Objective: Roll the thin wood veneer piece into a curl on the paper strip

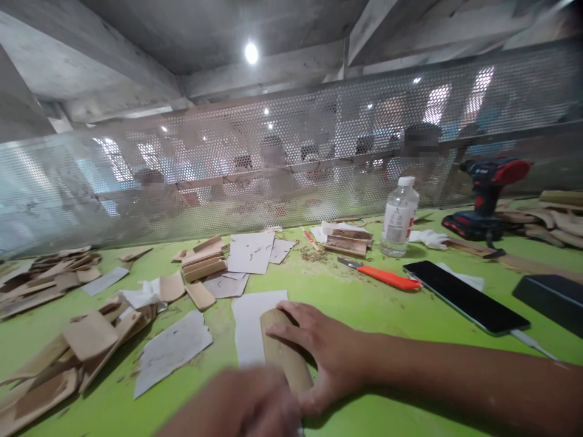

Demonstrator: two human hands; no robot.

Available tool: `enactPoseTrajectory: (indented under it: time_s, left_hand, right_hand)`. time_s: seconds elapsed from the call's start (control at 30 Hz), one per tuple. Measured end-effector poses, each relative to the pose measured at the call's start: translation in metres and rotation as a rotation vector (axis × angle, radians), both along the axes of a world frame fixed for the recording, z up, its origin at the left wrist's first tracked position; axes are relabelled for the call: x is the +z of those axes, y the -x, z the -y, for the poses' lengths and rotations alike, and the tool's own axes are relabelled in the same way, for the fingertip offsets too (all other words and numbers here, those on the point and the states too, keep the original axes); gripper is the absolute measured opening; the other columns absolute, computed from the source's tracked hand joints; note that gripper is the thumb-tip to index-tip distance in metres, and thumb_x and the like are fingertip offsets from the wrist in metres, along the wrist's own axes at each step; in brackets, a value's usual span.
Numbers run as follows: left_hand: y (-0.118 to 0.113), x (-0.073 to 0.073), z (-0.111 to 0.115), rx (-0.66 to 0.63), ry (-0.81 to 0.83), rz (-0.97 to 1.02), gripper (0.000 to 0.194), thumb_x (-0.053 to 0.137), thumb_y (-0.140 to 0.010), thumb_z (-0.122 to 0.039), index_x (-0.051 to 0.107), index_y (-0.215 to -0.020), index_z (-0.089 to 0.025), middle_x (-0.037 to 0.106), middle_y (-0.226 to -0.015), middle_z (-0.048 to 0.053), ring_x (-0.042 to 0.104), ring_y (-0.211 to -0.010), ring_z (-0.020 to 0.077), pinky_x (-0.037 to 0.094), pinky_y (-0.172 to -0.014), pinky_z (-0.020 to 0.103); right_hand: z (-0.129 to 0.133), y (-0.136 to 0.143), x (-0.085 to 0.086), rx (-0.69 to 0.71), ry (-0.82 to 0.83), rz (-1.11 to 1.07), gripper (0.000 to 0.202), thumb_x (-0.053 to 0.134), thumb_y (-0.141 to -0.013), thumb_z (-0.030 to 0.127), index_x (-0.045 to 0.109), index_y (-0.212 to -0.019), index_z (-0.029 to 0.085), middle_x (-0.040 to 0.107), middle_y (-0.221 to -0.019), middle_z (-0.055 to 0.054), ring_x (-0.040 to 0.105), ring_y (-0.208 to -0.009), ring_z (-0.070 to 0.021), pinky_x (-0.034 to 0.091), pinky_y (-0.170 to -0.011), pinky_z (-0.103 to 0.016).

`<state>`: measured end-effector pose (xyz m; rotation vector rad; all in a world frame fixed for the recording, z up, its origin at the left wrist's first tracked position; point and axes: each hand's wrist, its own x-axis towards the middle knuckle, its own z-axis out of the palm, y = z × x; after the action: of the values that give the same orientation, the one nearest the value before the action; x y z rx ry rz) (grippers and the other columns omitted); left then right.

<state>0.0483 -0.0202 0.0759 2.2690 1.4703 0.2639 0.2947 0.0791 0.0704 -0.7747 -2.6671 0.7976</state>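
A curved, pale bamboo piece [282, 346] lies at the bottom centre, partly over a white sheet of paper [248, 318] on the green table. Around the piece's right side my right hand [325, 349] is wrapped, thumb near its lower end and fingertips on its upper part. My left hand [246, 403] is smeared by motion at the bottom edge, close to the near end of the piece. Its fingers are too blurred to make out, and anything in them cannot be seen.
Bamboo offcuts [91, 334] pile up on the left. Behind my hands lie an orange cutter knife [387, 278], a plastic bottle [401, 217] and a phone [469, 297]. A cordless drill [485, 194] stands at the back right, before a perforated metal screen [273, 176].
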Motion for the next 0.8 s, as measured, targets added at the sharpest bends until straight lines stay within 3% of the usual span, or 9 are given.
enactPoseTrajectory:
  time_s: [0.07,0.1,0.17,0.23,0.37,0.43,0.53,0.7,0.8]
  left_hand:
    - [-0.005,0.031,-0.051,0.075,-0.065,-0.194,0.02,0.058,-0.109,-0.034,0.069,-0.115,-0.018,0.071,-0.112,0.007,0.07,-0.095,0.023,0.059,-0.086,0.042]
    - [-0.008,0.039,-0.073,0.12,-0.089,-0.297,0.023,0.054,-0.111,-0.032,0.069,-0.107,-0.016,0.072,-0.101,0.007,0.07,-0.09,0.0233,0.058,-0.084,0.042]
    - [-0.015,0.04,-0.107,0.191,-0.107,-0.422,0.029,0.048,-0.112,-0.027,0.069,-0.096,-0.014,0.071,-0.087,0.007,0.071,-0.083,0.0247,0.057,-0.081,0.043]
    - [-0.019,0.027,-0.124,0.235,-0.126,-0.481,0.021,0.057,-0.11,-0.032,0.069,-0.108,-0.014,0.072,-0.098,0.006,0.071,-0.087,0.0228,0.058,-0.083,0.043]
    - [-0.016,0.006,-0.127,0.217,-0.14,-0.524,0.025,0.064,-0.106,-0.039,0.067,-0.117,-0.016,0.071,-0.111,0.006,0.071,-0.093,0.0217,0.059,-0.085,0.042]
    - [-0.013,0.006,-0.126,0.202,-0.145,-0.526,0.024,0.054,-0.111,-0.037,0.067,-0.112,-0.017,0.073,-0.104,0.006,0.072,-0.091,0.0228,0.058,-0.084,0.041]
    - [-0.011,0.011,-0.127,0.199,-0.142,-0.532,0.028,0.04,-0.114,-0.032,0.064,-0.109,-0.019,0.075,-0.099,0.009,0.075,-0.09,0.0276,0.054,-0.079,0.038]
    - [-0.011,0.01,-0.126,0.183,-0.141,-0.524,0.023,0.038,-0.113,-0.028,0.059,-0.115,-0.018,0.076,-0.101,0.012,0.076,-0.094,0.0313,0.052,-0.078,0.038]
    - [-0.01,0.008,-0.125,0.165,-0.142,-0.516,0.021,0.037,-0.113,-0.026,0.056,-0.116,-0.018,0.076,-0.1,0.012,0.076,-0.093,0.0313,0.052,-0.078,0.038]
  right_hand:
    - [-0.001,0.001,-0.002,0.004,-0.017,-0.007,0.13,0.088,-0.047,0.076,0.044,-0.158,0.025,0.022,-0.169,-0.024,0.026,-0.151,-0.0528,0.026,-0.121,-0.065]
    - [-0.002,0.001,-0.002,0.009,-0.014,-0.002,0.131,0.089,-0.047,0.075,0.043,-0.159,0.026,0.022,-0.17,-0.024,0.026,-0.151,-0.0524,0.026,-0.121,-0.065]
    - [-0.001,0.0,-0.002,0.009,0.004,0.009,0.13,0.089,-0.048,0.074,0.04,-0.16,0.029,0.019,-0.171,-0.023,0.025,-0.152,-0.0523,0.027,-0.12,-0.065]
    - [0.001,-0.001,-0.001,0.019,0.012,0.001,0.13,0.09,-0.049,0.072,0.038,-0.161,0.029,0.016,-0.171,-0.023,0.024,-0.153,-0.0527,0.026,-0.121,-0.065]
    - [0.002,-0.001,0.001,0.154,0.039,0.01,0.12,0.091,-0.053,0.067,0.045,-0.158,0.03,0.023,-0.171,-0.02,0.025,-0.153,-0.0518,0.017,-0.124,-0.064]
    - [-0.001,-0.001,0.003,0.126,0.055,0.032,0.117,0.09,-0.053,0.066,0.047,-0.157,0.031,0.023,-0.171,-0.02,0.024,-0.153,-0.0527,0.017,-0.123,-0.066]
    - [-0.004,0.0,0.005,-0.05,0.053,0.057,0.125,0.091,-0.05,0.066,0.044,-0.159,0.024,0.018,-0.171,-0.025,0.022,-0.152,-0.0556,0.023,-0.121,-0.068]
    - [-0.002,0.0,0.005,0.096,0.06,0.056,0.119,0.093,-0.05,0.062,0.048,-0.156,0.03,0.023,-0.171,-0.019,0.027,-0.152,-0.0523,0.022,-0.123,-0.065]
    - [-0.001,-0.003,0.008,-0.053,0.043,0.09,0.122,0.091,-0.051,0.065,0.045,-0.158,0.027,0.02,-0.172,-0.021,0.024,-0.152,-0.054,0.024,-0.121,-0.067]
